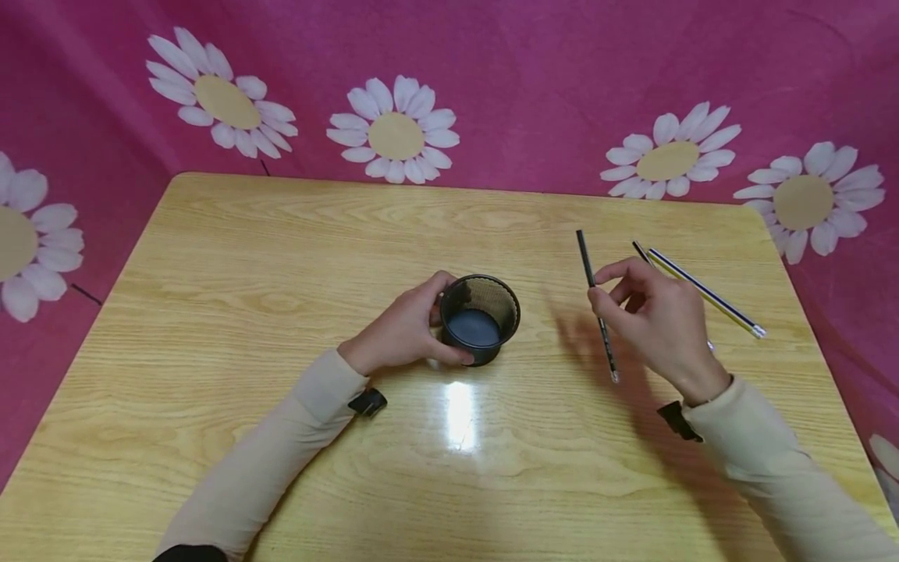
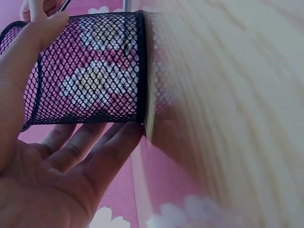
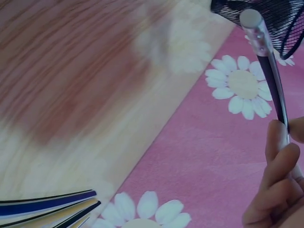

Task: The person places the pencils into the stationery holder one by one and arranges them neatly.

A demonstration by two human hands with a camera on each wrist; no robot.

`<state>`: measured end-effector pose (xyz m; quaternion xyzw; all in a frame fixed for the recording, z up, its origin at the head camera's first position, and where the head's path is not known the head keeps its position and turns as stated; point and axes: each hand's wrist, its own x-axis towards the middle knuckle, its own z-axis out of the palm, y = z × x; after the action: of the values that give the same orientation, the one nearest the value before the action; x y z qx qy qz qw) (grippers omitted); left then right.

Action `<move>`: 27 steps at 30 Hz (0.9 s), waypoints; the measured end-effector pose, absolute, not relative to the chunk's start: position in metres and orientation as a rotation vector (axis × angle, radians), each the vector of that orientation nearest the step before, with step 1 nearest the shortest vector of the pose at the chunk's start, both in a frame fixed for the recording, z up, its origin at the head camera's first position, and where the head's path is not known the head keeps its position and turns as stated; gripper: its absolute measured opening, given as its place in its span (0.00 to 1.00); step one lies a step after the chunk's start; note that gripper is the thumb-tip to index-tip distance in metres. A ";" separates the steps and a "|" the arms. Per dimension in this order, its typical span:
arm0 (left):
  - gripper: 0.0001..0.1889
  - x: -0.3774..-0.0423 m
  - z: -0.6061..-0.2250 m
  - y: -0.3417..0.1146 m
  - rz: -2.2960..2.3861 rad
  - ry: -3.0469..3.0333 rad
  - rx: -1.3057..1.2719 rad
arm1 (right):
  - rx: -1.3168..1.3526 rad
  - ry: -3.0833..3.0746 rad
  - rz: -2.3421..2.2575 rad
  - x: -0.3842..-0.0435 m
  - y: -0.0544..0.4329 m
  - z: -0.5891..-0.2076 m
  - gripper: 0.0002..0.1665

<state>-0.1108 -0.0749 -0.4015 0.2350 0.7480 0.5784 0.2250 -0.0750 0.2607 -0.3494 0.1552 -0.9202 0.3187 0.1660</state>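
Observation:
A black mesh pencil cup (image 1: 485, 355) stands upright near the middle of the wooden table. My left hand (image 1: 407, 324) holds it from the left, thumb on the near side and fingers round the far side; the left wrist view shows the thumb and fingers about the mesh wall (image 2: 90, 71). Right of the cup, my right hand (image 1: 660, 320) pinches a dark pencil (image 1: 584, 257) between thumb and fingertips, above the table. The pencil's eraser end (image 3: 251, 21) points toward me in the head view. Only the table-like dark bottom shows inside the cup.
Beyond the right hand lie a blue-and-white striped pencil (image 1: 709, 293) and a dark pencil (image 1: 641, 251), partly hidden by the hand. The wooden table (image 1: 281, 250) ends at a pink cloth (image 1: 534, 94) with white flowers. Light glares off the tabletop before the cup.

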 end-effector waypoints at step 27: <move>0.44 -0.111 -0.402 -0.077 1.580 2.069 0.672 | 0.570 -2.347 1.178 -0.083 0.223 -0.325 0.11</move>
<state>-0.1108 -0.0767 -0.4021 0.2434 0.7500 0.5725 0.2247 -0.0831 0.2233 -0.3248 0.2068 -0.8509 0.4272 0.2252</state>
